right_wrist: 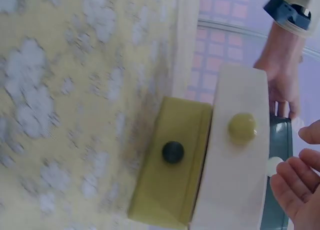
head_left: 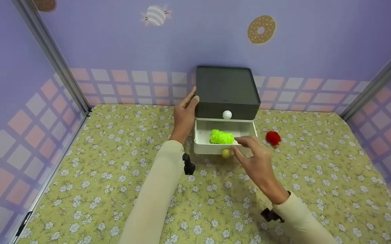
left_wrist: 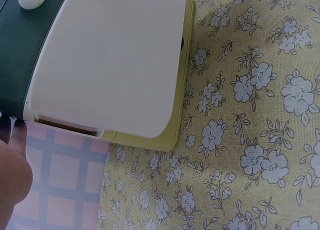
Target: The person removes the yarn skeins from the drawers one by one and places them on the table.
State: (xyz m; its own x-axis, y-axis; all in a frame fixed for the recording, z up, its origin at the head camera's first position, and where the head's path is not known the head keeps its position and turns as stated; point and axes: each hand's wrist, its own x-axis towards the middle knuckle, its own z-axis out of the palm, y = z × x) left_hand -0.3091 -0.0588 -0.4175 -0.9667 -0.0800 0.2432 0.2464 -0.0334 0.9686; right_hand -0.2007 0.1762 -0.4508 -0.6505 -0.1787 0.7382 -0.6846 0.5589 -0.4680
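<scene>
A small drawer unit has a dark top drawer [head_left: 227, 84] with a white knob [head_left: 227, 115]. Below it the white drawer [head_left: 200, 148] is pulled out, with a yellow knob [head_left: 226, 153] on its front. Inside lies a neon-yellow fuzzy bundle [head_left: 222, 137], like yarn. My left hand [head_left: 184, 117] rests against the unit's left side, fingers straight. Over the white drawer's front right corner is my right hand [head_left: 258, 159], thumb and fingers apart, fingertips close beside the bundle; in the right wrist view this hand [right_wrist: 305, 182] holds nothing.
A red fuzzy ball [head_left: 273, 138] lies on the flowered cloth [head_left: 114, 176] right of the unit. Beneath the white drawer is a yellow drawer [right_wrist: 172, 185] with a dark knob [right_wrist: 173, 152]. A patterned purple wall [head_left: 202, 37] stands right behind.
</scene>
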